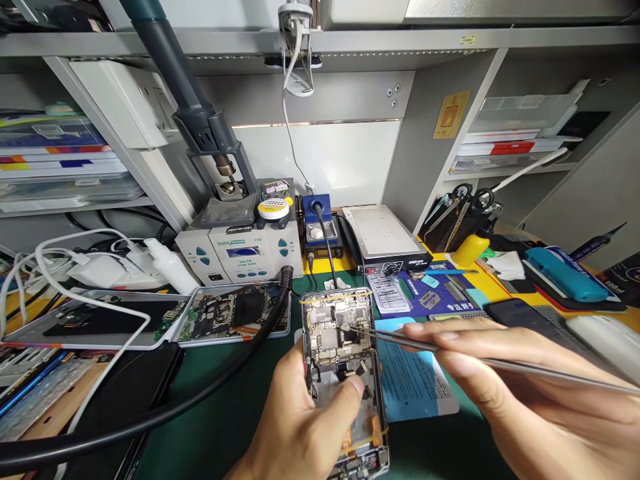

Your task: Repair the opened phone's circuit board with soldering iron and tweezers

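Note:
An opened phone (327,339) stands tilted up in front of me, its circuit board and metal parts bare in the frame. My left hand (310,420) grips it from the left and below, the thumb lying across the lower inside. Thin metal tweezers (480,360) are pinched between the thumb and fingers of my right hand (500,380). Their tips reach the upper right of the phone's board; whether they hold a small part there I cannot make out. Behind the phone lies a blue card (415,387) with print on it.
A hot-air station (240,257) stands at the back left, its black hose (200,407) crossing the green mat. Left are opened tablets (235,313). Behind are a soldering station (320,230) and a heating plate (385,233). A dark phone (525,320) and yellow bottle (470,247) are right.

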Demonstrator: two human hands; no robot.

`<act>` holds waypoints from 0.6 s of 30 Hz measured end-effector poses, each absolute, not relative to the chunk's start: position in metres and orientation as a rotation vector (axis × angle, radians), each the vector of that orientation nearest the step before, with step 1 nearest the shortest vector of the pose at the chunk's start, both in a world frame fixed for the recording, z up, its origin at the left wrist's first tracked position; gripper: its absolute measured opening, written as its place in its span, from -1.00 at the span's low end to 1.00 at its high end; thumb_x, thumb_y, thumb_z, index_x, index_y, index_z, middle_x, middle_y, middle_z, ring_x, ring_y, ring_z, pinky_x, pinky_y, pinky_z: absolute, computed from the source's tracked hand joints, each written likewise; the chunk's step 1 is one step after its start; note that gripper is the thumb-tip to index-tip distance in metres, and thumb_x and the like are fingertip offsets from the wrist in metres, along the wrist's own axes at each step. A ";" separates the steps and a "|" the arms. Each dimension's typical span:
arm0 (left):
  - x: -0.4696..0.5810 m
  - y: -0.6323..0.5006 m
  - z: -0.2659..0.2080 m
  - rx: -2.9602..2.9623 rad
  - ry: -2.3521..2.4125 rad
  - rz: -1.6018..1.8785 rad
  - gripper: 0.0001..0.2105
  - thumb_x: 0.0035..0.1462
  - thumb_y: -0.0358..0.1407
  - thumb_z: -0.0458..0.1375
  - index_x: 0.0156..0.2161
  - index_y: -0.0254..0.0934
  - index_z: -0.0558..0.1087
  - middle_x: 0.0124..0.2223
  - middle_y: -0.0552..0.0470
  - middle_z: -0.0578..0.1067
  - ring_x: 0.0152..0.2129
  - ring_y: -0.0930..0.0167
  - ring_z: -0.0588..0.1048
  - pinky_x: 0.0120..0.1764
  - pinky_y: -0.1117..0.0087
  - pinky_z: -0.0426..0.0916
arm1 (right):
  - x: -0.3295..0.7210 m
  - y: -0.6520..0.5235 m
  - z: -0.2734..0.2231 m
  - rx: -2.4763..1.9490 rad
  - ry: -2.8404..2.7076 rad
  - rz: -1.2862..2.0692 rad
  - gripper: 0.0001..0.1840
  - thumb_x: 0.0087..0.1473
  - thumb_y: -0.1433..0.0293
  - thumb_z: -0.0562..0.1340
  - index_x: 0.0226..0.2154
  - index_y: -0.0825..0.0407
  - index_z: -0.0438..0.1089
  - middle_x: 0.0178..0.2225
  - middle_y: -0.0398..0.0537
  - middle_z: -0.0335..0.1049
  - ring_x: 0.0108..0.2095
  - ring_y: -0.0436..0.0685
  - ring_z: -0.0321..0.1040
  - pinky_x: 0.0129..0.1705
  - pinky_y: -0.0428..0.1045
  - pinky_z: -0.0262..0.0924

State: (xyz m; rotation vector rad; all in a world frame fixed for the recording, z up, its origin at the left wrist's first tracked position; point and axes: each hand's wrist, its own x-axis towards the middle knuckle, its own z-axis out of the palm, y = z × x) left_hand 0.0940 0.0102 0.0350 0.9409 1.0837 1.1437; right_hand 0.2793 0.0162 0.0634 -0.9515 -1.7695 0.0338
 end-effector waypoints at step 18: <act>0.092 0.011 0.036 0.987 1.086 1.099 -0.69 0.03 -0.20 0.29 -0.12 -0.30 0.57 -0.18 -0.07 0.67 -0.32 0.26 0.63 -0.26 0.38 0.54 | 0.279 0.016 0.062 -0.922 -1.765 0.031 -0.80 0.12 0.55 0.31 -0.27 -0.03 0.62 -0.32 -0.10 0.68 -0.37 0.14 0.66 -0.25 -0.10 0.61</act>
